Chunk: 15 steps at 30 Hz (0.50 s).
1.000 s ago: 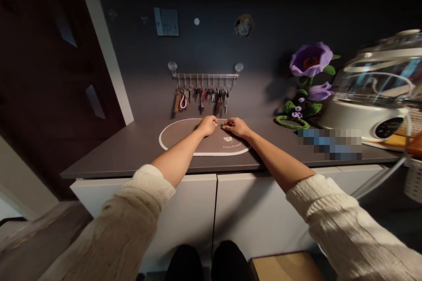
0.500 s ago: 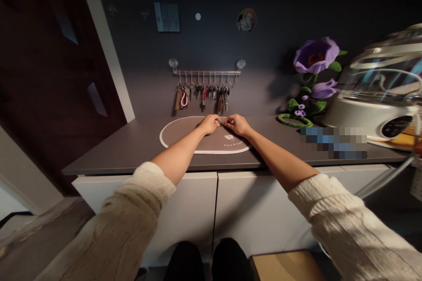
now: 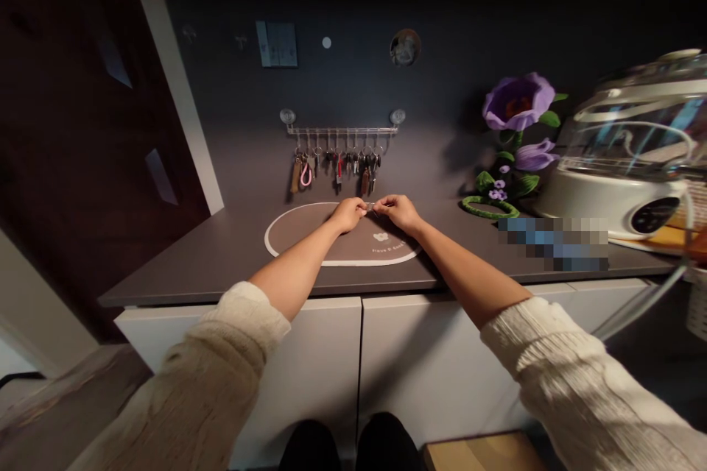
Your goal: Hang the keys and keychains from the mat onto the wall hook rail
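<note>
Above the brown oval mat (image 3: 309,235) with its white rim, my left hand (image 3: 350,214) is closed in a pinch. My right hand (image 3: 398,210) pinches from the other side, its fingertips close to the left ones. Between the fingertips is a small shiny metal piece (image 3: 370,207), about key-sized; its exact shape is mostly hidden. Behind the hands, keys and tags (image 3: 339,168) hang in a row from a clear hook rail (image 3: 342,131) on the dark wall.
The mat lies on a dark countertop (image 3: 221,265) over white cabinet doors (image 3: 309,368). To the right stand purple artificial flowers (image 3: 519,107) with a green ring base and a white appliance with a clear cover (image 3: 602,199). A cardboard-coloured box (image 3: 486,452) sits on the floor.
The view has tilted slightly, so the wall and counter sit a little lower in the picture. Both hands keep their pinch over the mat, with the fingertips barely shifted.
</note>
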Each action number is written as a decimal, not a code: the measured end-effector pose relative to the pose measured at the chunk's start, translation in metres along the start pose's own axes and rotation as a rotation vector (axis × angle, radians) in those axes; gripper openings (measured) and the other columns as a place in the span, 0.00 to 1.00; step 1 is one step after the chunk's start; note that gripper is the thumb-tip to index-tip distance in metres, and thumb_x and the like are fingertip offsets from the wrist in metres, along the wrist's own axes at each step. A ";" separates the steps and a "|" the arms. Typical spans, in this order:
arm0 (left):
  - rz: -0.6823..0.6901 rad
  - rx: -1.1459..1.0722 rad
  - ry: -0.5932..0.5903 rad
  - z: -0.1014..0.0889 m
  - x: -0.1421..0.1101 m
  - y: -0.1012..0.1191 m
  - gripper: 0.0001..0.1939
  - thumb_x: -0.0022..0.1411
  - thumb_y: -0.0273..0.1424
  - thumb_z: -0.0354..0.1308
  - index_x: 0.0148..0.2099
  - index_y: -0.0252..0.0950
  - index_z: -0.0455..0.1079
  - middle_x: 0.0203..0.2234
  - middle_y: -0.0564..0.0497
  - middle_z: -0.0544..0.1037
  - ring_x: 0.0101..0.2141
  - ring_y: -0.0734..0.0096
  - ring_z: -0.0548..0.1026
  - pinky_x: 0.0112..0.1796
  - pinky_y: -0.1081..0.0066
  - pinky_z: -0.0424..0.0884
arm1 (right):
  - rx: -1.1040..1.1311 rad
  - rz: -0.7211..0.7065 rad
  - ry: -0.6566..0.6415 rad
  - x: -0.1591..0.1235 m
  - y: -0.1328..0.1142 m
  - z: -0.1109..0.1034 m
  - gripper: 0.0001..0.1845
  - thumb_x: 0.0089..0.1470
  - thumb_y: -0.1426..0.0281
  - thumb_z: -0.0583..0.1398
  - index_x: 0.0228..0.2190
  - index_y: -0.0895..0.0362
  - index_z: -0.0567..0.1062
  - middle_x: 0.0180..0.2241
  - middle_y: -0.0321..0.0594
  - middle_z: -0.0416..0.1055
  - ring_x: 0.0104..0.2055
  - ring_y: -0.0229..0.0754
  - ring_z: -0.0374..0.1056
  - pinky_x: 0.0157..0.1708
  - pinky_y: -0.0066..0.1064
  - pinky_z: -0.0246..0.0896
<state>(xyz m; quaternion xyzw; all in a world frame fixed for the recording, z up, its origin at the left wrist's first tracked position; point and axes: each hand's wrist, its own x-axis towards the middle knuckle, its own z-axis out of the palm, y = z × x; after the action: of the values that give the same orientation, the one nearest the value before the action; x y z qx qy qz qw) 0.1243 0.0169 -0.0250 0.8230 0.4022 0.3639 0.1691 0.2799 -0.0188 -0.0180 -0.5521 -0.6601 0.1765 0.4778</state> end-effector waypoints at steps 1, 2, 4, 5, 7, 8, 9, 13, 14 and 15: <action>-0.002 -0.009 0.006 0.000 0.000 0.000 0.08 0.52 0.25 0.53 0.36 0.31 0.71 0.29 0.49 0.74 0.30 0.74 0.69 0.35 0.74 0.65 | 0.052 0.007 0.007 0.000 0.000 0.000 0.10 0.40 0.64 0.61 0.23 0.60 0.75 0.21 0.36 0.70 0.23 0.32 0.61 0.27 0.25 0.55; -0.008 -0.019 0.011 0.000 0.000 0.001 0.08 0.53 0.25 0.53 0.35 0.31 0.71 0.28 0.50 0.74 0.29 0.75 0.69 0.35 0.74 0.65 | 0.104 0.010 0.011 0.000 0.000 0.000 0.10 0.39 0.65 0.61 0.23 0.60 0.74 0.20 0.35 0.70 0.23 0.32 0.61 0.27 0.24 0.55; -0.031 -0.045 0.019 0.001 0.000 0.001 0.08 0.53 0.26 0.53 0.35 0.31 0.70 0.27 0.50 0.74 0.27 0.76 0.68 0.33 0.74 0.65 | 0.206 0.014 0.005 -0.001 -0.001 0.000 0.10 0.37 0.65 0.62 0.21 0.60 0.73 0.19 0.35 0.69 0.22 0.32 0.60 0.27 0.25 0.56; -0.042 -0.056 0.019 0.001 0.000 0.002 0.07 0.53 0.26 0.52 0.35 0.31 0.70 0.26 0.51 0.73 0.26 0.77 0.68 0.32 0.74 0.65 | 0.260 0.023 -0.006 -0.002 -0.003 -0.001 0.10 0.37 0.65 0.62 0.20 0.60 0.73 0.18 0.35 0.69 0.21 0.32 0.60 0.26 0.25 0.56; -0.048 -0.065 0.020 0.001 -0.001 0.003 0.07 0.54 0.26 0.52 0.34 0.31 0.70 0.24 0.51 0.73 0.25 0.77 0.68 0.32 0.74 0.65 | 0.377 0.060 -0.030 -0.004 -0.007 -0.002 0.11 0.36 0.65 0.63 0.19 0.61 0.72 0.18 0.36 0.69 0.20 0.32 0.60 0.26 0.26 0.57; -0.047 -0.064 0.021 0.000 -0.001 0.004 0.07 0.54 0.26 0.52 0.33 0.31 0.70 0.24 0.51 0.73 0.25 0.77 0.68 0.32 0.74 0.65 | 0.431 0.085 -0.028 -0.005 -0.008 -0.003 0.11 0.35 0.65 0.63 0.19 0.61 0.71 0.18 0.37 0.69 0.20 0.32 0.61 0.25 0.26 0.57; -0.044 -0.059 0.023 0.000 -0.002 0.005 0.07 0.54 0.26 0.51 0.33 0.31 0.70 0.24 0.51 0.73 0.25 0.77 0.68 0.32 0.74 0.65 | 0.472 0.111 -0.013 -0.005 -0.010 -0.004 0.11 0.35 0.65 0.64 0.20 0.61 0.71 0.19 0.37 0.69 0.20 0.33 0.62 0.25 0.27 0.58; -0.053 -0.039 0.044 -0.001 -0.003 0.008 0.06 0.54 0.27 0.52 0.32 0.32 0.70 0.25 0.51 0.74 0.26 0.76 0.69 0.31 0.75 0.64 | 0.514 0.166 0.093 -0.003 -0.011 -0.007 0.10 0.35 0.68 0.65 0.22 0.60 0.72 0.20 0.35 0.69 0.21 0.31 0.61 0.26 0.25 0.57; -0.054 -0.037 0.049 -0.001 -0.004 0.008 0.07 0.54 0.27 0.51 0.32 0.32 0.70 0.25 0.51 0.74 0.26 0.76 0.69 0.31 0.75 0.64 | 0.517 0.163 0.105 -0.002 -0.010 -0.008 0.10 0.35 0.68 0.65 0.22 0.60 0.73 0.20 0.35 0.70 0.21 0.30 0.61 0.27 0.24 0.57; -0.055 -0.035 0.054 -0.001 -0.004 0.009 0.07 0.54 0.28 0.51 0.32 0.32 0.70 0.25 0.51 0.74 0.27 0.76 0.69 0.31 0.75 0.64 | 0.525 0.155 0.108 -0.001 -0.010 -0.009 0.09 0.36 0.68 0.65 0.22 0.60 0.73 0.20 0.35 0.70 0.22 0.30 0.62 0.27 0.24 0.57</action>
<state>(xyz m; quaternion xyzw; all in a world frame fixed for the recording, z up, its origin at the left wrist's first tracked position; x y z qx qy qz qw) 0.1267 0.0086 -0.0214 0.7984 0.4225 0.3883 0.1826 0.2813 -0.0258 -0.0066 -0.4669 -0.5213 0.3478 0.6239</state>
